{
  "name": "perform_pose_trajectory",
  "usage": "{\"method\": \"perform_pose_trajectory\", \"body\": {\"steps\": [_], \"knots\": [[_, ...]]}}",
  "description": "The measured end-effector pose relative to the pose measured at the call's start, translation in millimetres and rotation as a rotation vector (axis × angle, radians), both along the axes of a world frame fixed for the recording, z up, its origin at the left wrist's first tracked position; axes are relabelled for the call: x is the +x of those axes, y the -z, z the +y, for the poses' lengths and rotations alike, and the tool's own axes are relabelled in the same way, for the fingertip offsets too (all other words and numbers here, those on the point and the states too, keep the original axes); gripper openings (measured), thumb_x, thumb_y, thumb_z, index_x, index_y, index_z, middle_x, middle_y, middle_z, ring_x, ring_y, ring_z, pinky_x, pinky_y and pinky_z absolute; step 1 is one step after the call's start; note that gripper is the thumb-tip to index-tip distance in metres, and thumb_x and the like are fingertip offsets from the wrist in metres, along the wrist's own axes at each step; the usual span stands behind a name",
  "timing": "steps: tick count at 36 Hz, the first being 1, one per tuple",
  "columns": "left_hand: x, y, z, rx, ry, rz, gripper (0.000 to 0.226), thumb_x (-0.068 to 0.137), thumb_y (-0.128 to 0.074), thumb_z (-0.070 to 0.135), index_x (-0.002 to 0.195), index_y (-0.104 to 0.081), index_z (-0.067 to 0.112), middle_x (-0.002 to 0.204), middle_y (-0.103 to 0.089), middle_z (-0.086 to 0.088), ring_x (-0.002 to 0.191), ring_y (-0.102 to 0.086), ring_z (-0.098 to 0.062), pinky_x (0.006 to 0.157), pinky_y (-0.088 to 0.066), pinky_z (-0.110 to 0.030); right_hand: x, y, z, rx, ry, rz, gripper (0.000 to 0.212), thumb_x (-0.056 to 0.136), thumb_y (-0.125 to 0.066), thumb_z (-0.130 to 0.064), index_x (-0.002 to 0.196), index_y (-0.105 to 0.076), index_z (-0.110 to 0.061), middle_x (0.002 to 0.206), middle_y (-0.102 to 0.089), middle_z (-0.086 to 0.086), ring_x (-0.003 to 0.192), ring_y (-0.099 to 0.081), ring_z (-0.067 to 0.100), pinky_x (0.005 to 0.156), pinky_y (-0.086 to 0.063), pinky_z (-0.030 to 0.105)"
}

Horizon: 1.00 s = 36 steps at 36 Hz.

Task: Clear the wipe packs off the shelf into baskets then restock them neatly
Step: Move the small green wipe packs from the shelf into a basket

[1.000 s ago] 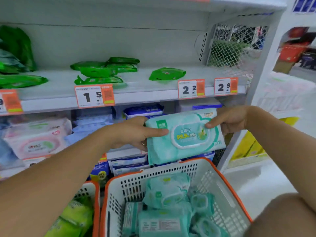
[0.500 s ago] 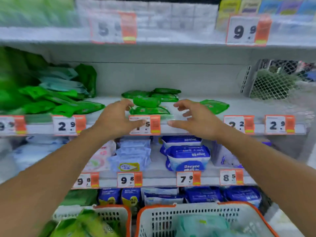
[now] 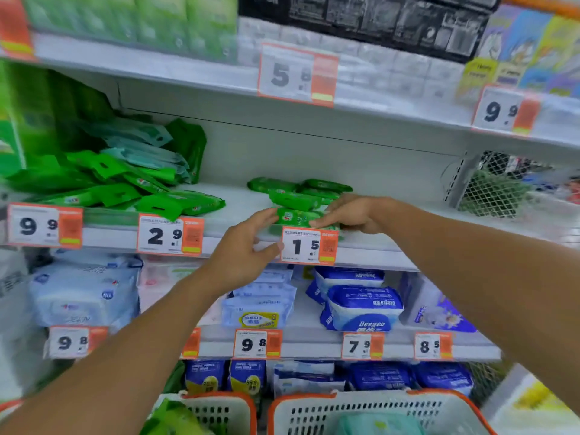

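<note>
- While both hands reach to the middle shelf point(image 3: 392, 243), the left hand point(image 3: 241, 252) has its thumb up against the near end of the front green wipe pack point(image 3: 295, 216), with the fingers loosely bent below the shelf edge; I judge it touches the pack and does not yet hold it.
- On the other side, the right hand point(image 3: 351, 215) lies over the pack's far end with fingers curled down on it. Whether they truly pinch it I cannot tell, since motion blur softens them.
- Because the front pack sits at the very lip of the shelf, just above the 1.5 price tag point(image 3: 309, 245), a one-sided pull could tip it over the edge and onto the shelf below.
- Since a few more green packs point(image 3: 298, 191) are piled loosely right behind it and touching it, dragging the front one out could slide them askew or bring one down with it.
- As the left fingers are close to the price tag, a careless lift could knock the tag crooked or pop it off its rail.
- With two baskets below, the left basket point(image 3: 219, 412) holding green packs and the right basket point(image 3: 376, 409) a pale teal pack, a drop made without looking could land in the wrong one and mix the sorts.
- Given that the larger heap of green packs point(image 3: 150, 196) to the left overhangs the edge, a bumped forearm could spill it.
</note>
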<state>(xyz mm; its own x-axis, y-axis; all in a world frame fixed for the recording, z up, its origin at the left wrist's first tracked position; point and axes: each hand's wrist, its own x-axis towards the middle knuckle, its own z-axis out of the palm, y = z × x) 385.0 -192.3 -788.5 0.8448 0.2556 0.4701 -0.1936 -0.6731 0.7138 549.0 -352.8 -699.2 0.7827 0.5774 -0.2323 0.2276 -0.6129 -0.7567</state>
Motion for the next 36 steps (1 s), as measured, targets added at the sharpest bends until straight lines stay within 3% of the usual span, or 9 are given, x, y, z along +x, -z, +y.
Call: {"method": "perform_pose_trajectory", "body": {"steps": [6, 12, 15, 19, 21, 25, 28, 33, 36], "knots": [[-7, -11, -5, -0.549, -0.017, -0.162, 0.044, 0.087, -0.074, 0.014, 0.126, -0.054, 0.018, 0.127, -0.064, 0.0, 0.114, -0.06, -0.006, 0.095, -0.047, -0.018, -14, -23, 3, 0.562, 0.165, -0.042, 0.02, 0.081, -0.076, 0.004, 0.085, -0.062, -0.009, 0.084, -0.073, 0.011, 0.075, -0.073, 0.021, 0.067, -0.064, 0.039], [-21, -39, -22, -1.214, 0.117, -0.167, 0.055, 0.084, -0.075, 0.034, 0.131, -0.056, 0.01, 0.118, -0.07, -0.005, 0.103, -0.071, -0.023, 0.087, -0.059, -0.039, -59, -10, 12, 0.686, -0.07, 0.346, 0.031, 0.091, -0.062, 0.0, 0.121, -0.061, 0.007, 0.106, -0.071, 0.017, 0.084, -0.075, 0.019, 0.069, -0.061, 0.028], [-17, -32, -17, -1.172, -0.06, -0.217, 0.039, 0.083, -0.078, 0.021, 0.119, -0.064, 0.016, 0.108, -0.075, -0.003, 0.095, -0.073, -0.022, 0.073, -0.06, -0.038, -79, 6, 16, 0.554, -0.255, 0.273, 0.016, 0.083, -0.07, -0.015, 0.094, -0.068, -0.004, 0.089, -0.074, 0.012, 0.079, -0.073, 0.017, 0.066, -0.061, 0.027], [-25, -27, 3, -1.065, -0.13, -0.255, 0.043, 0.081, -0.079, 0.01, 0.119, -0.062, 0.02, 0.111, -0.074, 0.001, 0.103, -0.071, -0.022, 0.093, -0.055, -0.05, -36, 9, 30, 0.384, -0.02, -0.505, 0.019, 0.079, -0.084, -0.025, 0.078, -0.07, -0.012, 0.078, -0.067, 0.009, 0.071, -0.061, 0.017, 0.067, -0.058, 0.036], [-33, -25, 12, -0.969, -0.123, -0.202, 0.035, 0.086, -0.073, 0.008, 0.114, -0.061, 0.025, 0.113, -0.074, 0.003, 0.107, -0.069, -0.02, 0.097, -0.053, -0.048, -14, 7, 39, 0.203, 0.007, -0.7, 0.036, 0.069, -0.09, -0.029, 0.097, -0.071, -0.016, 0.097, -0.072, 0.005, 0.088, -0.066, 0.018, 0.085, -0.056, 0.038], [-45, -16, 25, -0.918, -0.133, -0.102, 0.033, 0.095, -0.062, 0.009, 0.122, -0.058, 0.028, 0.119, -0.071, 0.004, 0.108, -0.068, -0.022, 0.093, -0.054, -0.047, 0, 7, 60, -0.158, -0.178, -0.527, 0.091, 0.072, -0.084, -0.049, 0.148, -0.045, -0.018, 0.148, -0.049, 0.004, 0.133, -0.049, 0.024, 0.109, -0.038, 0.029], [-52, -9, 31, -0.905, -0.156, -0.075, 0.035, 0.096, -0.061, 0.009, 0.127, -0.057, 0.026, 0.116, -0.072, 0.005, 0.104, -0.07, -0.02, 0.083, -0.057, -0.042, 15, 16, 77, -0.413, -0.309, -0.652, 0.081, 0.087, -0.067, -0.055, 0.154, -0.037, -0.019, 0.16, -0.036, 0.005, 0.144, -0.038, 0.027, 0.116, -0.033, 0.034], [-70, -6, 40, -0.853, -0.218, -0.072, 0.033, 0.094, -0.064, 0.01, 0.123, -0.06, 0.025, 0.113, -0.074, 0.004, 0.103, -0.07, -0.022, 0.087, -0.056, -0.044, 17, 17, 90, -0.35, -0.311, -1.061, 0.015, 0.092, -0.062, -0.022, 0.086, -0.069, -0.011, 0.091, -0.066, 0.016, 0.095, -0.065, 0.038, 0.074, -0.049, 0.035], [-83, -5, 47, -0.83, -0.271, -0.126, 0.037, 0.093, -0.066, 0.01, 0.127, -0.058, 0.022, 0.115, -0.073, 0.002, 0.105, -0.07, -0.022, 0.096, -0.053, -0.046, 13, 8, 84, -0.202, -0.262, -1.148, 0.036, 0.09, -0.062, -0.012, 0.059, -0.043, -0.015, 0.067, -0.05, 0.011, 0.074, -0.059, 0.035, 0.062, -0.038, 0.033]]}}
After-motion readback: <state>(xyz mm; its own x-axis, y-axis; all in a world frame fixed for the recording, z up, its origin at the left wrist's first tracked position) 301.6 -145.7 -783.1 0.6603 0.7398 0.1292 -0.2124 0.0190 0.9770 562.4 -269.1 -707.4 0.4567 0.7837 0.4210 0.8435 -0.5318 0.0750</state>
